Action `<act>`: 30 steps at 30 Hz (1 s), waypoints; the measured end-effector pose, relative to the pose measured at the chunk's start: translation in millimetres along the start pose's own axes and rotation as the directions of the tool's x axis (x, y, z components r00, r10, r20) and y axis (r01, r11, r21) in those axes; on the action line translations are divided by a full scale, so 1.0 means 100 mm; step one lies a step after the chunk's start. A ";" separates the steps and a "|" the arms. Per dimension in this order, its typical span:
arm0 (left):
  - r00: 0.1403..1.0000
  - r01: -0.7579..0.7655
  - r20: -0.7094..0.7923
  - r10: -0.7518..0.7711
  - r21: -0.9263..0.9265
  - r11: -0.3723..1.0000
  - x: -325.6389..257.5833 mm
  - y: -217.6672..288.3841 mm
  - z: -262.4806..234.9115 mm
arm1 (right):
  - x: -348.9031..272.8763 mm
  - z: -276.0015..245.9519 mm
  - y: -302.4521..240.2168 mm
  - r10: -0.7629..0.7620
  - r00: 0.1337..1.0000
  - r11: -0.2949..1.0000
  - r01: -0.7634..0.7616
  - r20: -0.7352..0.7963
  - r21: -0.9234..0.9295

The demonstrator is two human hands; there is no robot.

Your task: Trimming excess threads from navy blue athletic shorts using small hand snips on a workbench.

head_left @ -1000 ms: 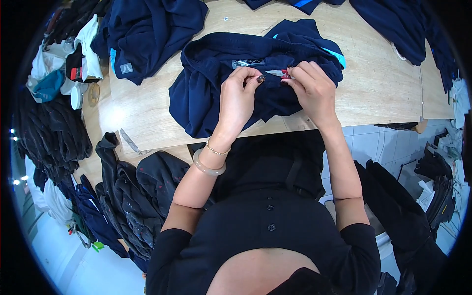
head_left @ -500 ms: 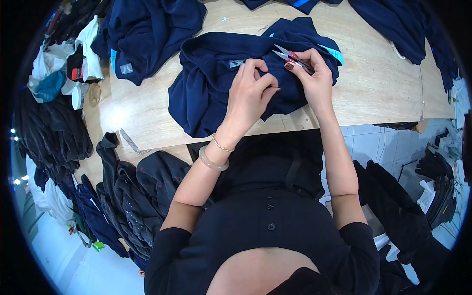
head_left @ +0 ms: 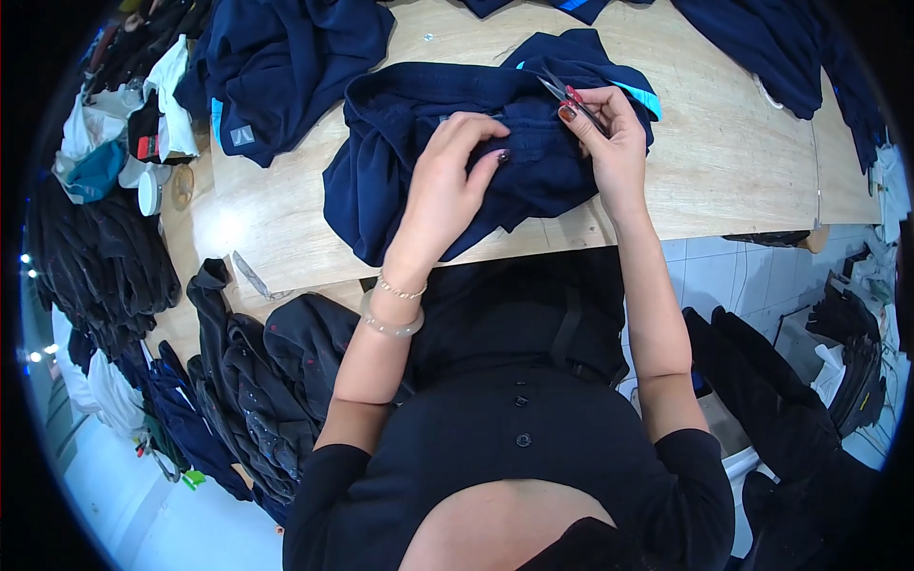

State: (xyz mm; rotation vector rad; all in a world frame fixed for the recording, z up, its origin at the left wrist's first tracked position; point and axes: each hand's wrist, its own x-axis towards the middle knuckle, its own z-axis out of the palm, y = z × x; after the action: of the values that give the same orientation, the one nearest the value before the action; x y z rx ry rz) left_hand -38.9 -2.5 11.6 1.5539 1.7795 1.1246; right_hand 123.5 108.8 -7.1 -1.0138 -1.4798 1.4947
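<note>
Garment (head_left: pixel 543 157), navy, lying bunched near the close edge of the pale wooden table (head_left: pixel 733 171) in the head view, with waistband (head_left: pixel 447 78) along its far side and light-blue panel (head_left: pixel 640 97) at its right end. Over its middle, left hand (head_left: pixel 440 179), thumb and forefinger apart with a gap between; cannot tell whether touching the cloth. On that wrist, thin bracelet (head_left: pixel 402 288) and, nearer the elbow, pale bangle (head_left: pixel 390 329). Above the garment's right part, right hand (head_left: pixel 614 147), clamped on small scissors (head_left: pixel 555 88), blades pointing away and leftward. Toward upper left, second garment (head_left: pixel 295 71), also navy, bearing a grey patch (head_left: pixel 242 135). At upper right, more navy cloth (head_left: pixel 762 48). At far left, white tub (head_left: pixel 149 193) near dark clothes heap (head_left: pixel 95 262). Lower right, black cloth (head_left: pixel 762 381) beside tiled floor (head_left: pixel 714 271).
</note>
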 end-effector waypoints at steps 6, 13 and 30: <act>0.992 -0.118 -0.017 0.122 0.148 0.982 0.03 -0.21 0.14 | -0.06 0.02 -0.15 0.072 0.976 0.907 -0.150 0.207 0.393; 0.993 -0.103 -0.030 0.113 0.235 0.967 0.01 -0.19 0.19 | 0.11 -0.03 0.11 0.103 0.973 0.826 -0.198 0.205 0.527; 0.955 -0.006 -0.280 0.103 0.327 0.945 0.00 -0.07 0.39 | 0.08 -0.02 0.12 0.103 0.978 0.835 -0.185 0.183 0.519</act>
State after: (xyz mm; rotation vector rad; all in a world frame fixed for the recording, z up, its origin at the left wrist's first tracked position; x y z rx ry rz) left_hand -10.7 7.2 -14.5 1.6999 2.2250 1.1859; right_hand 122.1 116.3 -19.0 -0.6913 -0.9928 1.9825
